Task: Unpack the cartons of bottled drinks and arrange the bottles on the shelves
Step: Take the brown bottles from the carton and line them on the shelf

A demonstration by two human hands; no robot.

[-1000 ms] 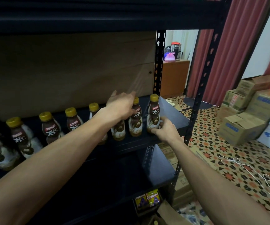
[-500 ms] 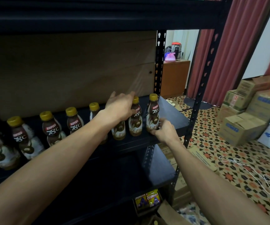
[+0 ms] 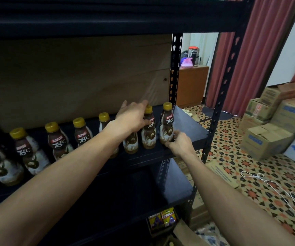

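**Head view (the only view on my feed)**

**1. Change:** slight. Over the last second both hands have kept to the same bottles at the right end of the row. The end bottle [image 3: 167, 125] stands about where it did. I judge this to be the final squaring-up of a bottle already set down, not a fresh placement. A trip back to the cartons [image 3: 264, 139] on the floor to the right should come next.

**2. Right hand [image 3: 180, 144]:** low at the front edge of the shelf [image 3: 187, 128], with fingers curled about the base of the end bottle, pinching it.

**3. Left hand [image 3: 133, 118]:** laid over the bottle necks. The fingers are fairly straight and reach behind the cap of the second bottle [image 3: 149, 137], with the thumb against its shoulder. The cap of the third bottle [image 3: 130, 144] is hidden under the palm, so I cannot tell whether anything is gripped there.

**4. Row of bottles [image 3: 82, 134]:**
- Brown bottles with gold caps and brown-and-cream labels reading KOPIKO 78°C.
- All upright in a single file along the middle shelf.
- The row runs from the left edge of the frame to near the corner post [image 3: 176, 68].
- The end bottle stands last, with bare shelf to its right.

**5. Sundries:**
- Wooden board [image 3: 72, 77] behind the row.
- Snack packs [image 3: 162, 218] on a lower level.
- White cord [image 3: 267, 185] on the tiled floor.
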